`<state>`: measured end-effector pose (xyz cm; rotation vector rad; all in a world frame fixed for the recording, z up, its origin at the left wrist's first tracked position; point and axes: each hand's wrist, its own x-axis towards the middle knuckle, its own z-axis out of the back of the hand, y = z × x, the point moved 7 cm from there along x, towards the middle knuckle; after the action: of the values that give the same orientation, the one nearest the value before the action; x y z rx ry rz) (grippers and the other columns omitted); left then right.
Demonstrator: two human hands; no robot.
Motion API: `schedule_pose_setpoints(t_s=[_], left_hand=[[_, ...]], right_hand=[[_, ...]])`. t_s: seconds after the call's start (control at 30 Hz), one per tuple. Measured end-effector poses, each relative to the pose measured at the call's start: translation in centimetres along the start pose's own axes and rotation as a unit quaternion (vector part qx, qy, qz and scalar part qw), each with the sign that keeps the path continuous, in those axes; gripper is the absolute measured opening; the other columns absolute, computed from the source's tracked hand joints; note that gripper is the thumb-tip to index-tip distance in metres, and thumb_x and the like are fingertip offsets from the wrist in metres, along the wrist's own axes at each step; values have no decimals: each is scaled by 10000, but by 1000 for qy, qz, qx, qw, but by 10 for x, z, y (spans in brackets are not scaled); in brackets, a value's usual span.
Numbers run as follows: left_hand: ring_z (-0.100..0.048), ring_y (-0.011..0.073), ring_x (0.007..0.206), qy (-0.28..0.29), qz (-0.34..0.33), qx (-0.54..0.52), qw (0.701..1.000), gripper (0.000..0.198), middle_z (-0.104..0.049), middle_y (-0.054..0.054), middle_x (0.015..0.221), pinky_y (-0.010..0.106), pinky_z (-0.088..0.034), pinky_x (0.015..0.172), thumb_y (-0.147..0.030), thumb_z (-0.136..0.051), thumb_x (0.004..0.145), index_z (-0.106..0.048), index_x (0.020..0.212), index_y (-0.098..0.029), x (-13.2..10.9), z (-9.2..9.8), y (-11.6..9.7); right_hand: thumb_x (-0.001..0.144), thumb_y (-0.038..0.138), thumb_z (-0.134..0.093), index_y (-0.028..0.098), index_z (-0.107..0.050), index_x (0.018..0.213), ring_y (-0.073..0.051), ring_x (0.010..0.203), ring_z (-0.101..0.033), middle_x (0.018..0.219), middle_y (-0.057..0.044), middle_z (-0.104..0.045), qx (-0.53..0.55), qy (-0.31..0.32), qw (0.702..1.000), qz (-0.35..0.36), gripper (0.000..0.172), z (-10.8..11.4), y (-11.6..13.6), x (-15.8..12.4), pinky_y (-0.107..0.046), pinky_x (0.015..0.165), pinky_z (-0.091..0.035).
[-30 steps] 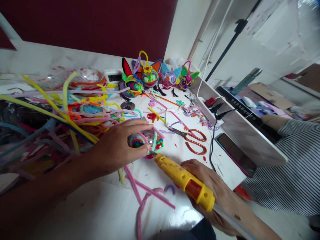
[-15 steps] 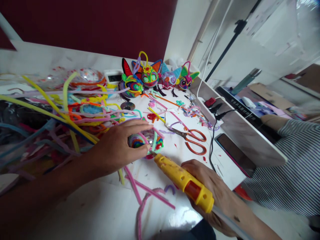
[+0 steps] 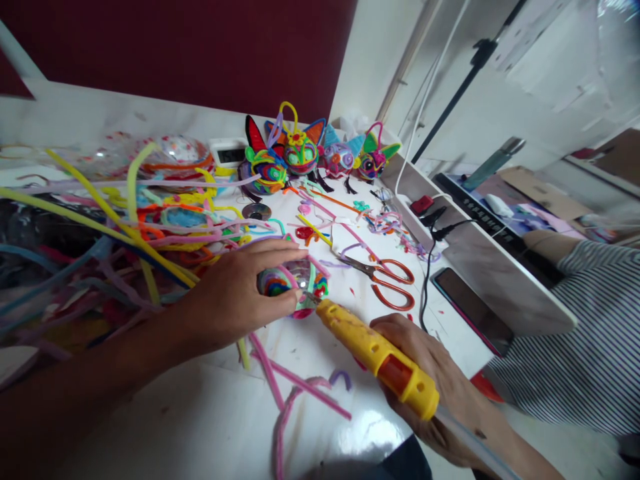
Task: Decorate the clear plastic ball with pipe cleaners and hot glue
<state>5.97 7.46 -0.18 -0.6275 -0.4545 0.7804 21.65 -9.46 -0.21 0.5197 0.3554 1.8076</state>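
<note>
My left hand (image 3: 245, 283) is closed over the left side of a clear ball (image 3: 300, 273) decorated with coloured pipe cleaners, thumb and fingers gripping it on the table. In my right hand (image 3: 420, 373) is a yellow hot glue gun (image 3: 377, 357), with a glue stick (image 3: 470, 433) sticking out of its back end. The gun's metal nozzle (image 3: 313, 298) points at the near side of the ball, close to my left thumb; whether it touches cannot be made out. Pink pipe cleaners (image 3: 305, 393) lie on the table just in front of the ball.
Orange-handled scissors (image 3: 393, 283) and a phone (image 3: 473, 310) lie to the right, with a black cable (image 3: 426, 293) between them. Tangled pipe cleaners (image 3: 125, 233) heap up at left. Several finished eared balls (image 3: 303, 157) stand behind. A person in a striped shirt (image 3: 590, 333) is at right.
The glue gun in my right hand has shifted slightly right, its nozzle moving from beside my left thumb along the ball's near side. My left hand stays on the ball.
</note>
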Motion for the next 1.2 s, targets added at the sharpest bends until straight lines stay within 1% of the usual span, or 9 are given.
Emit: schedule_pose_setpoints(t_s=[0.07, 0.23, 0.4, 0.53, 0.67, 0.77, 0.97, 1.1, 1.2], left_hand=[[-556, 316, 1353, -3, -4, 0, 1000, 555, -674, 96, 1373, 426, -428, 1157, -420, -595, 727, -721, 1211, -181, 0, 0, 0], [-568, 302, 1345, 0, -8, 5, 1000, 587, -673, 108, 1376, 412, -417, 1166, -419, -581, 725, -719, 1231, -156, 1, -1, -2], [-576, 306, 1338, 0, -11, 9, 1000, 595, -679, 128, 1364, 396, -415, 1166, -396, -571, 722, -726, 1227, -121, 1, 0, -3], [-584, 310, 1329, -5, -16, 10, 1000, 588, -681, 135, 1359, 410, -418, 1164, -379, -571, 719, -728, 1219, -112, 0, 0, -3], [-578, 323, 1335, -10, -21, 4, 1000, 575, -678, 137, 1364, 434, -429, 1157, -368, -586, 727, -724, 1222, -110, -1, 0, -4], [-582, 324, 1330, -5, -25, 5, 1000, 564, -678, 135, 1365, 439, -428, 1159, -359, -596, 735, -722, 1227, -115, 0, 0, -5], [-591, 313, 1322, -11, -27, 8, 1000, 558, -685, 136, 1355, 428, -436, 1151, -353, -589, 735, -727, 1221, -116, -1, 1, -6], [-596, 313, 1317, -8, -24, 8, 1000, 570, -683, 140, 1356, 427, -437, 1150, -356, -589, 729, -725, 1227, -115, -1, 0, -5], [-594, 312, 1319, -7, -27, 11, 1000, 563, -684, 128, 1358, 431, -435, 1153, -341, -594, 729, -722, 1234, -129, 0, -1, -4]], right_hand=[[1005, 323, -450, 224, -444, 1243, -203, 921, -653, 1083, -82, -639, -2, -6, 1000, 1, 258, 1, -1, 2, -321, 763, -544], [1031, 340, -414, 226, -457, 1181, -204, 927, -659, 1076, -86, -634, -24, -21, 999, 17, 192, 5, 2, 9, -316, 758, -561], [1044, 387, -375, 229, -461, 1173, -206, 924, -661, 1073, -89, -632, -40, -21, 999, 20, 221, 5, 2, 8, -310, 754, -566], [1052, 419, -345, 228, -468, 1169, -209, 921, -658, 1071, -90, -635, -34, -25, 999, 30, 255, 5, 4, 6, -315, 748, -564], [1051, 368, -382, 226, -463, 1156, -207, 950, -653, 1082, -90, -628, -43, -12, 999, 19, 194, 4, 1, 9, -314, 769, -561], [1041, 338, -394, 211, -457, 1186, -219, 965, -650, 1084, -103, -622, -45, -24, 998, 34, 202, 6, 2, 10, -331, 784, -562], [1035, 346, -395, 228, -472, 1151, -219, 916, -658, 1069, -98, -634, -30, -27, 999, 34, 183, 5, 2, 7, -325, 719, -560], [1027, 341, -427, 208, -471, 1193, -229, 922, -649, 1049, -101, -625, -22, -37, 998, 37, 217, 5, 0, 10, -351, 741, -559], [1022, 315, -437, 199, -481, 1181, -221, 906, -636, 1028, -91, -616, -16, -42, 999, 30, 202, 5, -4, 13, -358, 747, -547]])
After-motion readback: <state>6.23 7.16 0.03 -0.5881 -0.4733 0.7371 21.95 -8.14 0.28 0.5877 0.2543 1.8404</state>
